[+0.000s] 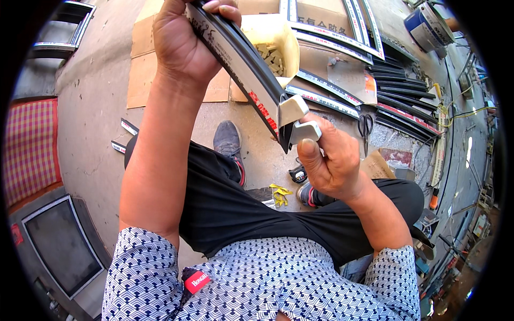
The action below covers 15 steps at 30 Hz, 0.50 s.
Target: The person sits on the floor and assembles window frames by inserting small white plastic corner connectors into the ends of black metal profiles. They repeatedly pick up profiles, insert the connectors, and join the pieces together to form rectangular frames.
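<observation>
The left hand (184,51) is curled around the upper part of the bar (241,73), which slants between both hands and is probably light, stiff, best held by its long sides. At its lower end, the right hand (336,161) pinches the metal piece (293,109), likely hard and slippery.

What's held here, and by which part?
Left grip: the long profile, by its upper part. Right grip: the silver bracket, by its outer end.

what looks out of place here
The yellow scraps lie loose on the floor just left of the right shoe, like stray litter. The black strips at the right are fanned out unevenly, not squarely stacked.
</observation>
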Tool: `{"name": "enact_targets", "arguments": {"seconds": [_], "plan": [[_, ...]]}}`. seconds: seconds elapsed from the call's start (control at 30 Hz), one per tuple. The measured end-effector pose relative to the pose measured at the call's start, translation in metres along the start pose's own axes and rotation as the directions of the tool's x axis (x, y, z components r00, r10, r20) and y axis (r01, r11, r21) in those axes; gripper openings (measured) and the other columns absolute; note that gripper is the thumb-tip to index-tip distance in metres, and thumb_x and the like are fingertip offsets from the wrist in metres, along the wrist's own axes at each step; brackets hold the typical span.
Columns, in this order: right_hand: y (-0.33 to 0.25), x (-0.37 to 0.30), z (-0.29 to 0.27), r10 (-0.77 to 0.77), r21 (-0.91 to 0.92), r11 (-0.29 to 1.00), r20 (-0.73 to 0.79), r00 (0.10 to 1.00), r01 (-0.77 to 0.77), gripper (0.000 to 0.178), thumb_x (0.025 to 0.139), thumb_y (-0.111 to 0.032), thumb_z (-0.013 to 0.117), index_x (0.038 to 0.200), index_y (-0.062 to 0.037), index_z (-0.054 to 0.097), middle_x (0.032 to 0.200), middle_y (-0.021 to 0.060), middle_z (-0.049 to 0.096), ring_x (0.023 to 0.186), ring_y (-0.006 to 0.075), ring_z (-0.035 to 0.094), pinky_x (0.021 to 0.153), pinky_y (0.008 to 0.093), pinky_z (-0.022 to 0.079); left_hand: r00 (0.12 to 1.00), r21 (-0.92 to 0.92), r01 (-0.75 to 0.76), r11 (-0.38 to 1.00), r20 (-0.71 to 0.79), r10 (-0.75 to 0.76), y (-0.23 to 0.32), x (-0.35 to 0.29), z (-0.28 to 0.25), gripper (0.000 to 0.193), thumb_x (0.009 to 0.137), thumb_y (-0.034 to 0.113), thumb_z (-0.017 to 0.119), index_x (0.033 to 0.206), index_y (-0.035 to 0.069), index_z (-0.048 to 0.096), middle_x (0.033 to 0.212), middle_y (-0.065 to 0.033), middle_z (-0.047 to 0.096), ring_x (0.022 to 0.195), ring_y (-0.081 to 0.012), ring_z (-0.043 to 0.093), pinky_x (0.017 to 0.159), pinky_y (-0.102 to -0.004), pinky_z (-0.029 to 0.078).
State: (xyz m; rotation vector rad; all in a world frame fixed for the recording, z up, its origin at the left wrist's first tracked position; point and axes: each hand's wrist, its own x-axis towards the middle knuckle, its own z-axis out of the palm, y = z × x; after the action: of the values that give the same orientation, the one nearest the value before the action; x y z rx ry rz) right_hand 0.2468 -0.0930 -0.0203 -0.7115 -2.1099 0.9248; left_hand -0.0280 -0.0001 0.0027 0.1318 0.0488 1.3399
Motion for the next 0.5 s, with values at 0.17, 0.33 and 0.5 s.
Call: {"name": "enact_targets", "arguments": {"seconds": [0.17,0.33,0.5], "plan": [[0.008,0.005,0.003,-0.085,0.134,0.987,-0.014,0.996,0.086,0.037,0.099,-0.011,0.070,0.131,0.0062,0.063,0.109,0.0222,0.073,0.080,0.0299,0.074,0.072,0.0351,0.058,1.000,-0.022,-0.003,1.000,-0.030,0.002,-0.002,0.004,-0.008,0.013,0.099,0.016,0.061,0.093,0.005,0.059,0.082,-0.0024,0.054,0.070,-0.0122,0.056,0.070,-0.0313,0.055],[0.008,-0.003,0.004,0.056,0.132,0.989,0.037,0.998,-0.061,0.039,0.097,-0.012,0.072,0.129,0.0089,0.062,0.101,0.0233,0.072,0.082,0.0321,0.074,0.074,0.0342,0.058,0.963,0.228,-0.178,0.957,-0.159,0.217,-0.008,0.007,-0.021,0.016,0.103,0.020,0.065,0.097,0.008,0.056,0.081,-0.0010,0.053,0.068,-0.0107,0.056,0.062,-0.0269,0.055],[0.013,-0.003,0.008,0.038,0.182,0.982,0.034,0.999,-0.044,0.037,0.098,-0.010,0.071,0.128,0.0096,0.062,0.093,0.0214,0.071,0.076,0.0308,0.073,0.070,0.0337,0.056,0.944,0.250,-0.206,0.946,-0.202,0.260,-0.013,0.009,-0.021,0.014,0.103,0.017,0.065,0.099,0.008,0.055,0.081,-0.0007,0.053,0.068,-0.0094,0.055,0.059,-0.0247,0.055]]}}
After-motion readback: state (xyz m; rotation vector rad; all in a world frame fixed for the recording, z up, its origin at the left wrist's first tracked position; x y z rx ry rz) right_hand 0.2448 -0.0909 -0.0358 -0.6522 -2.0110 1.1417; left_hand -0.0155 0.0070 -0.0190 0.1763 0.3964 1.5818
